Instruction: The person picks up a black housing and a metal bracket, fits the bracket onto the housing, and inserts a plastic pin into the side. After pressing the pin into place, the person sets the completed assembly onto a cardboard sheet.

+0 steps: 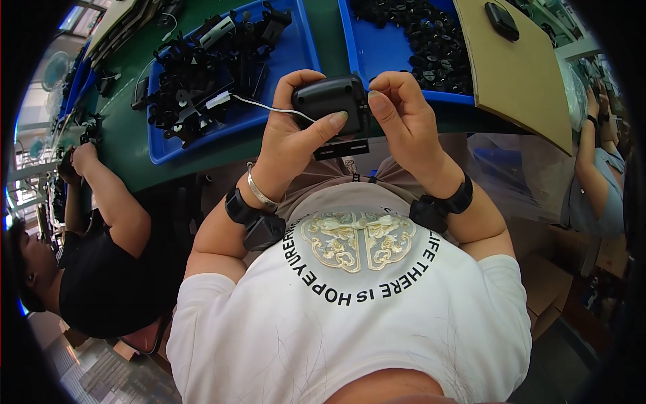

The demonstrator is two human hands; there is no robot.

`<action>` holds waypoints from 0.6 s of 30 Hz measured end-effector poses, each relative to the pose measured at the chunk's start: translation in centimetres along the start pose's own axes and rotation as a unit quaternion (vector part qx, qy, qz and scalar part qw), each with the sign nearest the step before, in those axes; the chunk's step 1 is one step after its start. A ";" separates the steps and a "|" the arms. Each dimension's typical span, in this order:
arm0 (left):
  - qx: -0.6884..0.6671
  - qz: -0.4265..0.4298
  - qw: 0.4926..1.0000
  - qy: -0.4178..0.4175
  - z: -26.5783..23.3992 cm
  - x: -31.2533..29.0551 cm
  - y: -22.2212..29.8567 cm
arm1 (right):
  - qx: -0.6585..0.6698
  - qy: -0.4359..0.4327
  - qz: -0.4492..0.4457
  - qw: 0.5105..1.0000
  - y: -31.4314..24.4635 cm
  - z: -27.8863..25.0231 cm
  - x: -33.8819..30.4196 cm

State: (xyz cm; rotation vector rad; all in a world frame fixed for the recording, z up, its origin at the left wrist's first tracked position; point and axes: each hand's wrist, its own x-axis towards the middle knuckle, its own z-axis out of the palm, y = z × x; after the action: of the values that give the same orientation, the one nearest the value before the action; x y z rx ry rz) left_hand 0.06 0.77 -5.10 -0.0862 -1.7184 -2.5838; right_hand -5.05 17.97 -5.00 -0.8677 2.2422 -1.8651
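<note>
My left hand (293, 128) grips a black plastic housing (326, 97) with rounded corners, thumb across its face and fingers behind it. A thin white cable (266, 106) runs from under that thumb to a white connector (218, 99) hanging over the left tray. My right hand (407, 121) is at the housing's right edge, its thumb and forefinger curled together. Whatever small piece may be between those fingertips is too small to name. Just below the housing shows a flat black bar (342, 149); I cannot tell whether it is joined to it.
A blue tray (158, 145) of black brackets lies on the green table (118, 145) at left. Another blue tray (360, 50) holds small black parts. Cardboard (515, 81) overlaps its right side, with a black device (502, 21) on top. Co-workers sit on both sides.
</note>
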 end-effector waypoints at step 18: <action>0.054 0.035 0.998 -0.013 -0.4 -0.1 -0.1 | -0.132 -0.071 -0.027 0.988 -0.4 -1.9 -0.2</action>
State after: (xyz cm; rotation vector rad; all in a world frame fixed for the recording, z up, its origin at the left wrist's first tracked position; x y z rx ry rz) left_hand 0.09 0.43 -5.37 -0.1738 -1.8250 -2.4480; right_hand -5.53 19.65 -4.21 -1.0715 2.4314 -1.4914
